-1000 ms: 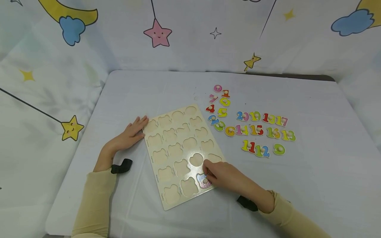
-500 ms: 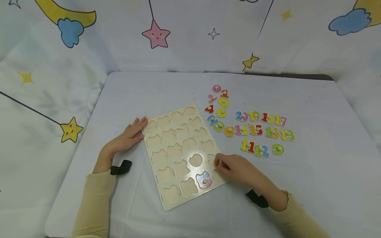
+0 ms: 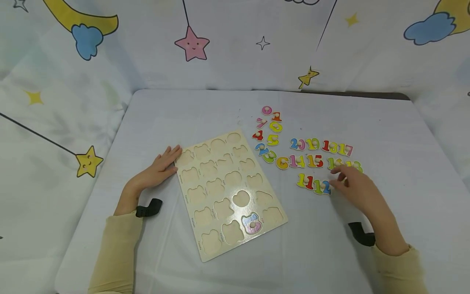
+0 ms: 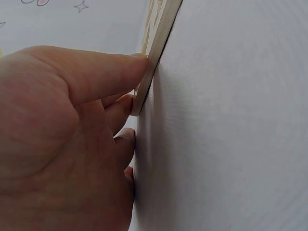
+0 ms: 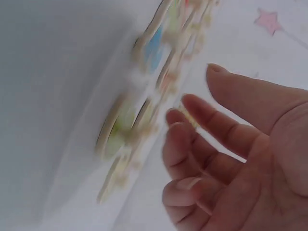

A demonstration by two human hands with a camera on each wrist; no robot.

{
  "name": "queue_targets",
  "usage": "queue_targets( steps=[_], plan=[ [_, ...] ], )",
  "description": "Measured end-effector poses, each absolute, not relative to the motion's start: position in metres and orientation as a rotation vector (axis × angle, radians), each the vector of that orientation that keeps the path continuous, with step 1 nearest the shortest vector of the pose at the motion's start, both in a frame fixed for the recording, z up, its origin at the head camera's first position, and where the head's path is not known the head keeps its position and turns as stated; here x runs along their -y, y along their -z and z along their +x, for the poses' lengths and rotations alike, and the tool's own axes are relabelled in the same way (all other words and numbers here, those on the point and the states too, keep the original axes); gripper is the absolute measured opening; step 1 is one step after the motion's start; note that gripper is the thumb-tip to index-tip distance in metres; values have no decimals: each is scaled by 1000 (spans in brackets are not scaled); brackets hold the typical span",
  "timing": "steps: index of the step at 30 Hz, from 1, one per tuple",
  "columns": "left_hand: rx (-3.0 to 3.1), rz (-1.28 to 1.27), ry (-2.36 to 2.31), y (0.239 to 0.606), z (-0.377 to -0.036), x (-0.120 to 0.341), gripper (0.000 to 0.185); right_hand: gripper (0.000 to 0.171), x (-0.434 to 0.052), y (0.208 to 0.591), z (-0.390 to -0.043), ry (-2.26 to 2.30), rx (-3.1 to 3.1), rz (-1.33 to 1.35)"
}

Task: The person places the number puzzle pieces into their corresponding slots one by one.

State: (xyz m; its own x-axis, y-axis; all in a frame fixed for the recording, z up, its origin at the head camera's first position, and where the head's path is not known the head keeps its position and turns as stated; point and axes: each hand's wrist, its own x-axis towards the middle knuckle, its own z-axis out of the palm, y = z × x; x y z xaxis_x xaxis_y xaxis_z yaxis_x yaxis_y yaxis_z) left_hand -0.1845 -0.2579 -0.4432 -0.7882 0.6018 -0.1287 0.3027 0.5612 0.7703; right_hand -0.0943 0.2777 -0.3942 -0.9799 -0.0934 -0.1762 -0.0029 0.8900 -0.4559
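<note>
– starting from the left?
– yes, at the left hand point(image 3: 159, 165): staying put, holding nothing, resting outstretched fingers and thumb against the edge of the board point(image 3: 236, 213).
– and right of that hand?
– on the board, nearer the body than the left hand, a blue-and-pink piece point(image 3: 252, 223), now let go and set in. probably means one placement done; looks like bare recesses point(image 3: 211, 241) everywhere else.
– further right?
– at the right hand point(image 3: 354, 185): gone from the board's right edge within half a second, now poised among the loose number pieces point(image 3: 315, 161). pinching nothing, with thumb and fingertips apart. seemingly free for another piece.
– other things, again from the left?
– just beside the left wrist, a black device point(image 3: 149, 207). past the board, between the hands, a red 4 point(image 3: 258, 135), a pink 0 point(image 3: 267, 110) and a yellow 5 point(image 3: 273, 140). left of the right thumb, an 11 piece point(image 3: 305, 181); just beside that thumb, a 12 piece point(image 3: 322, 187).
– anything in the way?
– mostly the right hand itself, partly covering pieces beyond the fingers. in the right wrist view, off the fingertips, a green piece point(image 5: 115, 139), too blurred to read.
</note>
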Motion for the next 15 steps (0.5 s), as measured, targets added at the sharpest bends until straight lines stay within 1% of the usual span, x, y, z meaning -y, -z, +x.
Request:
queue_targets(
  steps=[3, 7, 11, 15],
  plan=[
    [-2422, 731, -1090, 444, -184, 258, 58, 36, -295, 398, -95, 631, -2839, 1],
    [-2424, 732, -1088, 445, -184, 258, 58, 39, -309, 405, -97, 626, -2796, 22],
    [-2424, 733, -1089, 444, -184, 258, 59, 42, -315, 410, -99, 652, -2779, 23],
    [-2428, 734, -1078, 444, -184, 258, 59, 42, -315, 413, -102, 691, -2784, 3]
  ],
)
